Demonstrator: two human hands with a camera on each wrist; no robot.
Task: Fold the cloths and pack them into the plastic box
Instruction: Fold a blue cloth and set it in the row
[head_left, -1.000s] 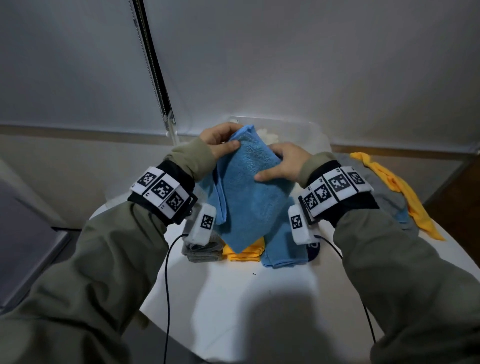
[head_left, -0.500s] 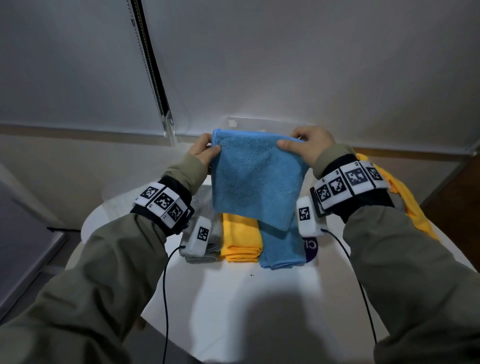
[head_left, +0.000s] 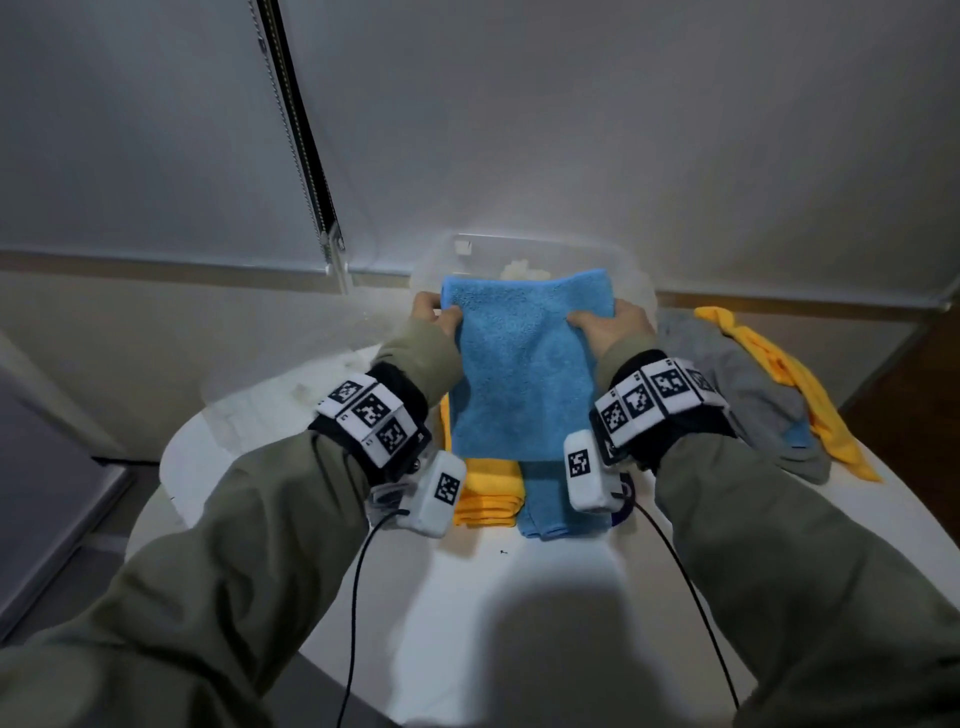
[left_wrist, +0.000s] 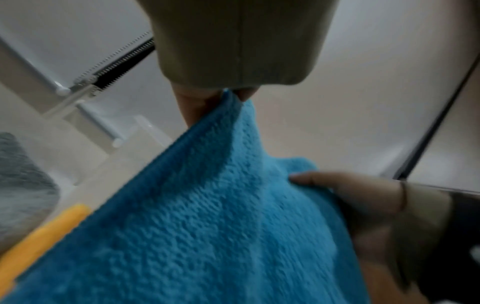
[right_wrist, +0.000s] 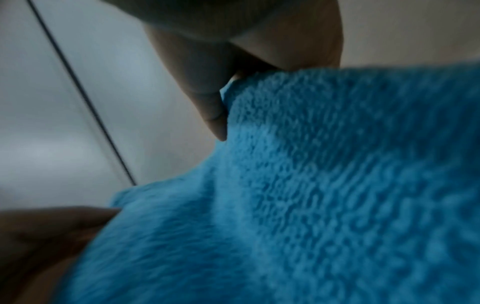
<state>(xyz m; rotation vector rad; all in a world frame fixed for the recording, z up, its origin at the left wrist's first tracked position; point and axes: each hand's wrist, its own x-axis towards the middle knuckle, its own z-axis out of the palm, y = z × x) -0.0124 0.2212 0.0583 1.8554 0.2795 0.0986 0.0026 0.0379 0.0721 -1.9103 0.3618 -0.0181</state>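
I hold a folded blue cloth (head_left: 522, 364) in the air over the table, hanging flat. My left hand (head_left: 434, 314) pinches its left edge near the top and my right hand (head_left: 605, 325) pinches the right edge. Both wrist views show the blue cloth (left_wrist: 207, 216) (right_wrist: 311, 185) close up, held between thumb and fingers. The clear plastic box (head_left: 613, 260) stands right behind the cloth, something white inside. Below the hands lie a folded yellow cloth (head_left: 485, 493) and a folded blue cloth (head_left: 545, 499), side by side.
A heap of unfolded grey cloth (head_left: 748, 395) and yellow cloth (head_left: 784, 379) lies at the right on the white round table (head_left: 519, 597). A blind with a bead chain (head_left: 306, 171) hangs behind. Wrist cables trail toward me.
The cloth has gone from bunched between my hands to spread flat. Since half a second ago both hands have lowered and slid down its side edges.
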